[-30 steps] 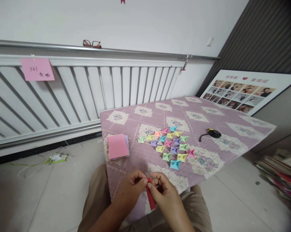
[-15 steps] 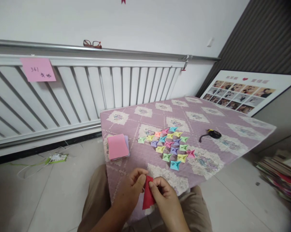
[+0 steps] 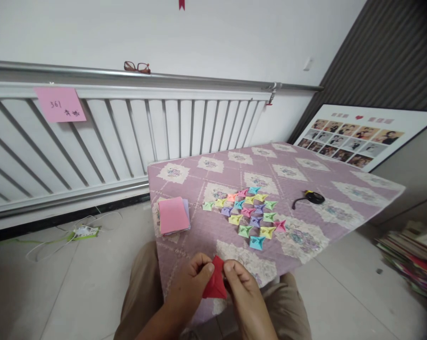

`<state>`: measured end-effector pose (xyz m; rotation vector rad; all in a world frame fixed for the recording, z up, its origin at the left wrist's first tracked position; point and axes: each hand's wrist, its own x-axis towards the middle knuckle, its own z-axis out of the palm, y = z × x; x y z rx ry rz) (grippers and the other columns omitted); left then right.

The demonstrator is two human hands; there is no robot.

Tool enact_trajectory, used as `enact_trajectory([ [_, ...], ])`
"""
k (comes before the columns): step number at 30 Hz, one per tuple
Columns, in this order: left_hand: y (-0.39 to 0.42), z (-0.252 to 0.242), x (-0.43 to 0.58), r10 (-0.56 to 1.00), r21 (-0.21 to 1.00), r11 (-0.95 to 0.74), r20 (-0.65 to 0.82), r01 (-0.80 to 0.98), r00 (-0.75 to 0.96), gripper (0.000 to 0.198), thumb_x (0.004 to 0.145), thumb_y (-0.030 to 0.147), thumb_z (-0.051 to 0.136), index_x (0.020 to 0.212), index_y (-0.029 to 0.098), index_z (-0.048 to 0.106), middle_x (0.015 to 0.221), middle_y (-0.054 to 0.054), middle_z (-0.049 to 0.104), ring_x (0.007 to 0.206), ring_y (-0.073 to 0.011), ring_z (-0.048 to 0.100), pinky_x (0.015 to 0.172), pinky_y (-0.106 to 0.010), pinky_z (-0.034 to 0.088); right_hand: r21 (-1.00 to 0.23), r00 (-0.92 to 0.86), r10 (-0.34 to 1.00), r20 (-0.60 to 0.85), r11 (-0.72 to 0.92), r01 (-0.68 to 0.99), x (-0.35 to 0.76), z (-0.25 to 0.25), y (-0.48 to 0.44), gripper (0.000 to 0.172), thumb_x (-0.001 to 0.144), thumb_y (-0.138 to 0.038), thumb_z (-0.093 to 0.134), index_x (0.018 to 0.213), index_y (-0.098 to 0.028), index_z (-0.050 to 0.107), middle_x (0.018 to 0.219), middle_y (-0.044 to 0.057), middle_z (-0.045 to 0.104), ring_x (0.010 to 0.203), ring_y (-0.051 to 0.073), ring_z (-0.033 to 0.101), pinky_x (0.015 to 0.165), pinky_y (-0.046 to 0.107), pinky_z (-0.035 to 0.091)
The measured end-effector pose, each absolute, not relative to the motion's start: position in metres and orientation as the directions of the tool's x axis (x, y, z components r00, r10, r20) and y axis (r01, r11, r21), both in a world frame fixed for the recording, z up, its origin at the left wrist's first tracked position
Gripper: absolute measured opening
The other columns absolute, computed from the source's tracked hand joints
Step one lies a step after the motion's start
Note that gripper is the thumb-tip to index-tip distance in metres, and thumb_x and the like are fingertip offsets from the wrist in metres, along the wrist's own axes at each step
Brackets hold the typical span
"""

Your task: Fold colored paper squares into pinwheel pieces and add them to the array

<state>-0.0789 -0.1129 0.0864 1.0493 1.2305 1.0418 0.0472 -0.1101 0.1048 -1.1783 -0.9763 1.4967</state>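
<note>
Both my hands pinch a folded piece of red paper (image 3: 215,283) over the near edge of the table (image 3: 291,163). My left hand (image 3: 192,285) grips its left side and my right hand (image 3: 243,285) its right side, fingers closed on it. Beyond them, several small folded paper shapes (image 3: 251,215) in many colours lie grouped on the purple patterned cloth. A stack of pink paper squares (image 3: 173,215) lies at the table's left edge.
A black cord-like object (image 3: 311,197) lies on the table's right part. A white radiator (image 3: 128,132) with a pink note (image 3: 60,105) and glasses (image 3: 137,67) runs behind. A photo board (image 3: 358,134) leans at right. Books (image 3: 412,257) and cables (image 3: 79,232) lie on the floor.
The red paper went from a narrow folded strip to a wider, triangular shape between my fingers. My hands shifted slightly lower and closer together.
</note>
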Motion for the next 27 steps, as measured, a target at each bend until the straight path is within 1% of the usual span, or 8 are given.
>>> enact_trajectory([
  [2,-0.114,0.09,-0.08,0.975,0.972,0.21,-0.202,-0.101,0.089,0.025,0.08,0.043,0.054,0.072,0.019,0.05,0.059,0.007,0.045,0.055,-0.0095,0.038,0.054,-0.022,0.032,-0.908,-0.096,0.956,-0.279,-0.295,-0.299,0.048,0.104,-0.111,0.04,0.074,-0.058,0.068,0.067,-0.021,0.055,0.06,-0.005,0.051,0.055,0.011,0.045,0.055,0.022,0.037],
  [4,-0.114,0.093,-0.081,0.971,0.969,0.225,-0.213,-0.107,0.113,0.023,0.078,0.04,0.055,0.069,0.019,0.049,0.057,0.007,0.044,0.053,-0.009,0.036,0.053,-0.021,0.03,-0.859,-0.16,0.932,-0.325,-0.362,-0.363,0.048,0.104,-0.111,0.036,0.07,-0.053,0.074,0.07,-0.021,0.058,0.06,-0.005,0.053,0.055,0.011,0.047,0.054,0.022,0.037],
  [7,-0.114,0.095,-0.083,0.965,0.965,0.241,-0.228,-0.099,0.126,0.02,0.076,0.036,0.055,0.069,0.019,0.048,0.056,0.007,0.044,0.052,-0.0086,0.035,0.051,-0.021,0.029,-0.814,-0.236,0.909,-0.342,-0.413,-0.408,0.049,0.106,-0.111,0.033,0.065,-0.047,0.08,0.072,-0.02,0.062,0.062,-0.004,0.056,0.055,0.011,0.049,0.053,0.021,0.038],
  [10,-0.113,0.096,-0.085,0.966,0.969,0.234,-0.222,-0.081,0.133,0.018,0.076,0.035,0.054,0.069,0.019,0.049,0.057,0.007,0.045,0.052,-0.0086,0.036,0.051,-0.022,0.029,-0.806,-0.274,0.903,-0.331,-0.421,-0.415,0.051,0.109,-0.111,0.032,0.065,-0.046,0.081,0.074,-0.02,0.065,0.062,-0.003,0.057,0.055,0.01,0.05,0.054,0.021,0.04],
  [14,-0.113,0.098,-0.088,0.971,0.98,0.2,-0.199,0.001,0.13,0.016,0.076,0.032,0.053,0.068,0.018,0.051,0.057,0.006,0.046,0.054,-0.0092,0.039,0.052,-0.022,0.03,-0.858,-0.253,0.913,-0.32,-0.393,-0.331,0.055,0.11,-0.109,0.035,0.063,-0.048,0.082,0.071,-0.018,0.066,0.062,-0.002,0.058,0.055,0.011,0.051,0.055,0.022,0.041],
  [20,-0.113,0.1,-0.088,0.985,0.977,0.121,-0.14,0.175,0.101,0.014,0.077,0.027,0.05,0.066,0.019,0.051,0.057,0.005,0.046,0.056,-0.0103,0.04,0.054,-0.023,0.03,-0.962,-0.207,0.948,-0.241,-0.261,-0.075,0.062,0.111,-0.102,0.041,0.065,-0.057,0.075,0.07,-0.018,0.067,0.061,-0.002,0.056,0.056,0.011,0.045,0.055,0.022,0.037],
  [23,-0.114,0.102,-0.087,0.989,0.972,0.097,-0.118,0.213,0.089,0.014,0.077,0.026,0.049,0.065,0.019,0.051,0.058,0.005,0.045,0.057,-0.011,0.041,0.054,-0.024,0.031,-0.977,-0.227,0.952,-0.204,-0.214,-0.022,0.064,0.113,-0.1,0.042,0.066,-0.059,0.073,0.07,-0.018,0.067,0.057,-0.004,0.052,0.054,0.01,0.04,0.054,0.022,0.033],
  [27,-0.115,0.104,-0.086,0.994,0.965,0.065,-0.084,0.255,0.065,0.013,0.077,0.024,0.049,0.064,0.019,0.051,0.059,0.004,0.047,0.057,-0.0117,0.043,0.055,-0.024,0.032,-0.982,-0.239,0.953,-0.184,-0.188,0.009,0.065,0.116,-0.1,0.043,0.066,-0.06,0.071,0.068,-0.017,0.066,0.055,-0.004,0.049,0.055,0.011,0.038,0.054,0.023,0.032],
])
